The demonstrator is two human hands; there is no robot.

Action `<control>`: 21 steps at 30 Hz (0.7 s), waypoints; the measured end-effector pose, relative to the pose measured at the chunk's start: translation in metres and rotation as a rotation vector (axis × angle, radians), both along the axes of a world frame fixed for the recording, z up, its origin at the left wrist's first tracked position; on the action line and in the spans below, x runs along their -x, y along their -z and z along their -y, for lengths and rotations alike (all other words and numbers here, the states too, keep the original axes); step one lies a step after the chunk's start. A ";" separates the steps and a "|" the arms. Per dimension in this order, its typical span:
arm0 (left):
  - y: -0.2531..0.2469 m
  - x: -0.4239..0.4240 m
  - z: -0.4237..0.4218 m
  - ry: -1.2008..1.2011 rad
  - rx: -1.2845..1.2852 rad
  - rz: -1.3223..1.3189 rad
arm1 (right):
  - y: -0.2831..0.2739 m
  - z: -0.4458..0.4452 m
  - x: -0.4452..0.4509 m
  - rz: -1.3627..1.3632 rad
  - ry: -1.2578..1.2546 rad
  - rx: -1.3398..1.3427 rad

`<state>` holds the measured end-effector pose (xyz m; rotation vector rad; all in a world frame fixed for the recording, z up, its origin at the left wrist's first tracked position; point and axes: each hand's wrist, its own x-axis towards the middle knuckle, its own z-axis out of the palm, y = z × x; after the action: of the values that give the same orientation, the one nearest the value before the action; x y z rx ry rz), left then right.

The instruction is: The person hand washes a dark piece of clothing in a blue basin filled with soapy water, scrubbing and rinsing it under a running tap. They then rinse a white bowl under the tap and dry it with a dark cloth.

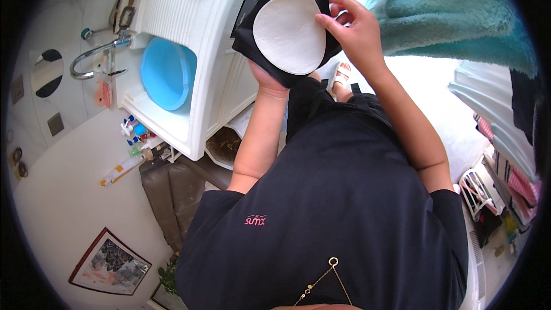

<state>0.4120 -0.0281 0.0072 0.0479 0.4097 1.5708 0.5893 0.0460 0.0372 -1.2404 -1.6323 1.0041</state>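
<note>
A white teardrop-shaped pad (290,34), which looks like a bra pad, lies on a piece of black fabric (245,38) at the top centre. From below, my left hand (267,78) supports the fabric, its fingers hidden beneath the cloth. My right hand (354,26) pinches the right edge of the pad and fabric, with the thumb on top of the pad.
At the left stands a white laundry sink (198,94) with a ribbed washboard, a chrome faucet (82,58) and a blue basin (165,73). Teal fluffy fabric (443,17) hangs at upper right. A planter (224,146) and a brown leather seat (172,193) are below the sink.
</note>
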 end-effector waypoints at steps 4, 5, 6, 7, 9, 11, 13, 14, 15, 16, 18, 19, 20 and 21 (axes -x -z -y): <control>0.002 0.000 -0.005 -0.010 -0.007 0.038 | -0.018 0.004 0.002 0.183 0.143 -0.305; -0.001 -0.003 -0.007 -0.036 0.049 -0.091 | -0.024 0.007 0.003 0.102 0.079 -0.216; -0.006 -0.008 -0.009 -0.059 0.105 -0.217 | -0.028 0.009 0.005 0.076 -0.064 -0.056; -0.009 -0.012 -0.009 -0.022 0.073 -0.269 | -0.028 0.012 0.012 0.075 -0.099 -0.060; -0.013 -0.018 -0.006 0.048 0.009 -0.371 | -0.036 0.017 0.028 0.131 -0.126 -0.015; -0.013 -0.026 -0.005 0.091 0.024 -0.320 | -0.041 0.018 0.036 0.213 -0.100 0.014; -0.014 -0.029 -0.008 0.084 -0.020 -0.374 | -0.041 0.017 0.037 0.188 -0.093 0.030; -0.011 -0.030 -0.010 0.053 -0.064 -0.434 | -0.040 0.016 0.036 0.149 -0.093 0.042; -0.009 -0.030 -0.010 0.022 -0.107 -0.492 | -0.039 0.015 0.035 0.110 -0.095 0.055; -0.008 -0.028 -0.008 -0.047 -0.073 -0.564 | -0.036 0.013 0.032 0.046 -0.096 0.063; -0.012 -0.025 -0.010 -0.076 -0.046 -0.281 | -0.037 0.002 0.018 -0.141 -0.153 0.214; -0.015 -0.023 -0.013 -0.080 -0.061 -0.204 | -0.040 -0.001 0.015 -0.286 -0.148 0.263; -0.018 -0.022 -0.017 -0.082 -0.078 -0.128 | -0.046 0.000 0.011 -0.527 -0.152 0.335; -0.018 -0.020 -0.019 -0.083 -0.095 -0.052 | -0.062 0.001 0.012 -0.770 -0.116 0.441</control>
<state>0.4323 -0.0093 0.0250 0.1471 0.3819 1.6733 0.5771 0.0449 0.0997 -0.8475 -0.9074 1.7159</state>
